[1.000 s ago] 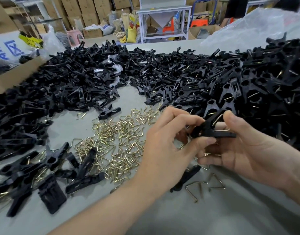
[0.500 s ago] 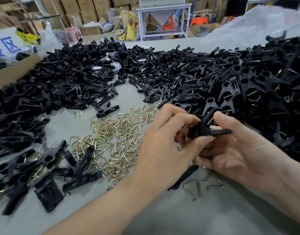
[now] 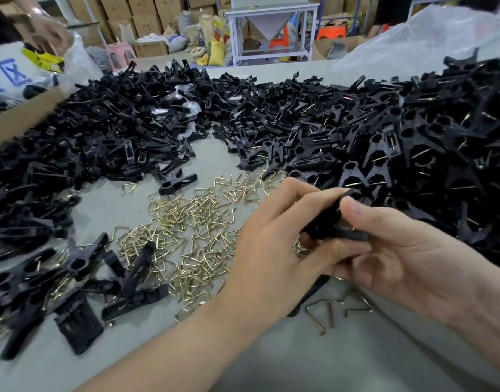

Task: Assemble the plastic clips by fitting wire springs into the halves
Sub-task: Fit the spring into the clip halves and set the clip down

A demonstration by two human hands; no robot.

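The clip point(image 3: 330, 229) is black plastic, its flat lower arm pointing to 3 o'clock. The left hand point(image 3: 274, 250) curls fingers and thumb round its 9 o'clock end. The right hand point(image 3: 412, 256) pinches it, thumb on top. Brass wire springs point(image 3: 192, 222) litter the tabletop point(image 3: 356, 357) at 9 o'clock. Fingers and blur hide the clip's middle and any spring in it.

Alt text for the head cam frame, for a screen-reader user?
A left hand and a right hand together grip one black plastic clip above a grey table. Brass-coloured wire springs lie scattered left of the hands, ringed by heaps of black clip parts.
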